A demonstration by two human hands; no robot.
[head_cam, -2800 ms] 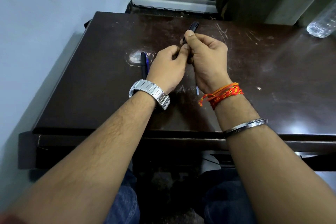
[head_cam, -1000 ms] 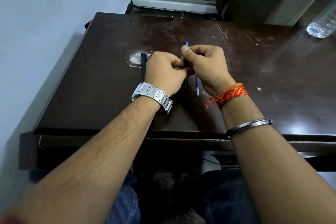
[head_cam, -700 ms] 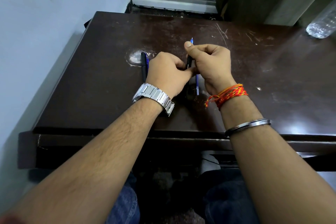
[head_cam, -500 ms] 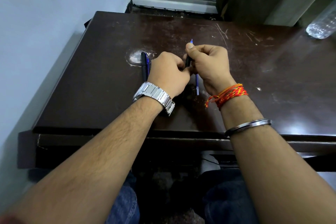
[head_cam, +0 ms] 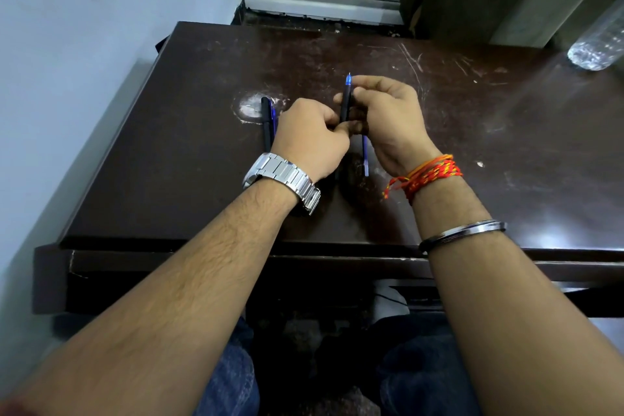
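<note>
A black pen point(head_cam: 345, 105) with a blue tip stands almost upright between my hands above the dark brown table point(head_cam: 489, 152). My right hand point(head_cam: 393, 121) pinches its upper part with thumb and fingers. My left hand point(head_cam: 309, 140), fingers curled, grips the lower part, which it hides. A thin blue refill point(head_cam: 365, 155) lies on the table just under my right hand, partly covered. Left of my left hand a second black pen point(head_cam: 266, 123) lies flat with a blue stick beside it.
A clear plastic bottle point(head_cam: 597, 44) lies at the table's far right corner. A pale wall runs along the left edge, and a window frame point(head_cam: 324, 7) stands behind the table. My knees in jeans sit under the front edge.
The pen's black end was showing above my right hand earlier; now the blue tip points up. Both hands rose slightly and my right fingers loosened to a pinch.
</note>
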